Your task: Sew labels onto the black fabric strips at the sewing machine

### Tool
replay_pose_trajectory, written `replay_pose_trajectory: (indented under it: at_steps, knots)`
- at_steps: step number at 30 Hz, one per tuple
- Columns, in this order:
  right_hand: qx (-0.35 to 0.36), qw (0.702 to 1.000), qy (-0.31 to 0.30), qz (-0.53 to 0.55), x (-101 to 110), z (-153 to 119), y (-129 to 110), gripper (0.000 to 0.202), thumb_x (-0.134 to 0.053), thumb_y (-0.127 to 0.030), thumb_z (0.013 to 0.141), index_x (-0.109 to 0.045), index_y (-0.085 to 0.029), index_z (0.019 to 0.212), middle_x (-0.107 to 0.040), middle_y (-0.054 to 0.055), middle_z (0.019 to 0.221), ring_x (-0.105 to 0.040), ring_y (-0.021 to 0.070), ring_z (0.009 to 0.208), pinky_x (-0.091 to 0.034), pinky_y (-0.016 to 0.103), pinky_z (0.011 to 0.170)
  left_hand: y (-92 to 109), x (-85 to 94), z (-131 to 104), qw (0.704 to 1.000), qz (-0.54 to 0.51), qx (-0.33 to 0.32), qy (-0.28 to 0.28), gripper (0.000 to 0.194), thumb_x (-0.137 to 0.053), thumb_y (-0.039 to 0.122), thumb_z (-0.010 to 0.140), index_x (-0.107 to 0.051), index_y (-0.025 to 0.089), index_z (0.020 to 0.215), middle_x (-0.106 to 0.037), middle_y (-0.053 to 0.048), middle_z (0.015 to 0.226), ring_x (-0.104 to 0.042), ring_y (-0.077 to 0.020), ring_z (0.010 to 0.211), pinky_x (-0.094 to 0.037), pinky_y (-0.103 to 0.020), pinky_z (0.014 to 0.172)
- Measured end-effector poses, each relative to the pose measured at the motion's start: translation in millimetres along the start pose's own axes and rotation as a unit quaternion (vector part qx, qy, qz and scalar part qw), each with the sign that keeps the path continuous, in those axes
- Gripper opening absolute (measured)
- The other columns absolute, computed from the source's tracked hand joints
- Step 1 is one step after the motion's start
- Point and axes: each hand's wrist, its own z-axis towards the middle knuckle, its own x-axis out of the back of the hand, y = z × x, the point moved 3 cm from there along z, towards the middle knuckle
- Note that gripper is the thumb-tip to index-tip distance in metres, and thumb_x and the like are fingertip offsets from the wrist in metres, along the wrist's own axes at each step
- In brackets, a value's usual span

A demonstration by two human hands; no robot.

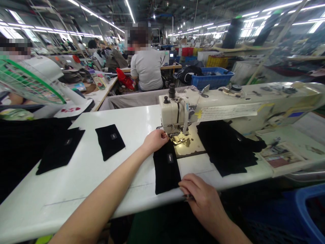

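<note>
We cannot read the label (170, 158) on the black piece (165, 176), whose upper end the left hand (156, 139) partly hides. The dark object (188, 196) in the right hand (204, 196) is mostly covered, unidentifiable. We find the paper strip's (228, 112) writing illegible; picture edges cut off the fan (34, 77) and blue basket (301, 206).

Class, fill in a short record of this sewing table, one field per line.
Left hand: at the far end of a black cloth, beside the sewing machine
Right hand: at the cloth's near right corner, with a small dark tool, too unclear to name
Label: small, on the cloth
Left side: another labelled black piece
Right side: black cloth pile
Background: person in grey, blue basket
</note>
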Motion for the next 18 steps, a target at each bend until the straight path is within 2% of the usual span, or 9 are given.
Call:
replay_pose_trajectory:
  at_steps: [3,6,9,11,14,16,18]
  knots:
    - [0.001,1.0,-0.006,-0.011,0,1,0,0.034,-0.044,0.001,0.086,-0.066,-0.02,0.1,-0.066,0.005,0.096,-0.062,0.0183,0.082,-0.048,0.028,0.07,1,0.0,0,1.0,0.01,-0.007,0.004,0.016,-0.061,0.027,0.083,-0.062,0.019,0.069,-0.063,-0.001,0.068,-0.058,-0.0179,0.064,-0.036,-0.028,0.057]
    - [0.013,1.0,-0.008,-0.027,0,-1,-1,0.036,-0.044,0.001,0.085,-0.066,-0.02,0.104,-0.066,0.006,0.099,-0.063,0.0187,0.082,-0.05,0.028,0.069,5,-0.1,-11,0.998,0.033,-0.028,0.039,0.01,-0.061,0.026,0.087,-0.066,0.017,0.088,-0.068,-0.007,0.092,-0.064,-0.0226,0.086,-0.046,-0.031,0.072]
    - [0.032,0.998,-0.009,-0.048,2,-5,-2,0.041,-0.042,0.002,0.083,-0.067,-0.018,0.108,-0.067,0.008,0.102,-0.065,0.0193,0.084,-0.053,0.028,0.068,14,1.2,-44,0.978,0.115,-0.106,0.136,0.025,-0.061,0.021,0.09,-0.063,0.013,0.113,-0.063,-0.016,0.12,-0.058,-0.0308,0.113,-0.047,-0.043,0.094]
    - [0.046,0.997,-0.011,-0.064,3,-7,-4,0.045,-0.041,0.003,0.081,-0.067,-0.017,0.112,-0.067,0.01,0.106,-0.066,0.0201,0.085,-0.055,0.029,0.069,21,-1.7,-78,0.958,0.129,-0.201,0.159,0.023,-0.058,0.018,0.092,-0.064,0.015,0.114,-0.063,-0.014,0.122,-0.057,-0.0311,0.114,-0.048,-0.048,0.098]
    - [0.056,0.995,-0.02,-0.083,6,-9,-5,0.046,-0.04,0.002,0.081,-0.066,-0.014,0.116,-0.068,0.013,0.108,-0.067,0.0215,0.087,-0.057,0.031,0.068,28,-12.0,-131,0.935,0.049,-0.345,0.064,0.019,-0.051,0.02,0.097,-0.067,0.017,0.107,-0.068,-0.01,0.109,-0.062,-0.0248,0.103,-0.056,-0.04,0.089]
    - [0.057,0.995,-0.029,-0.083,6,-9,-5,0.045,-0.041,0.001,0.083,-0.066,-0.014,0.117,-0.068,0.013,0.108,-0.067,0.0221,0.088,-0.058,0.032,0.07,27,-17.9,-159,0.92,0.039,-0.39,0.013,0.024,-0.05,0.019,0.097,-0.065,0.015,0.115,-0.068,-0.012,0.115,-0.062,-0.0263,0.108,-0.059,-0.04,0.089]
    - [0.057,0.995,-0.034,-0.079,7,-9,-5,0.044,-0.042,0.0,0.084,-0.066,-0.014,0.118,-0.068,0.013,0.109,-0.066,0.0221,0.09,-0.058,0.033,0.072,25,-20.8,-176,0.909,0.059,-0.412,0.006,0.032,-0.048,0.016,0.096,-0.061,0.01,0.125,-0.066,-0.015,0.125,-0.06,-0.0299,0.119,-0.059,-0.043,0.094]
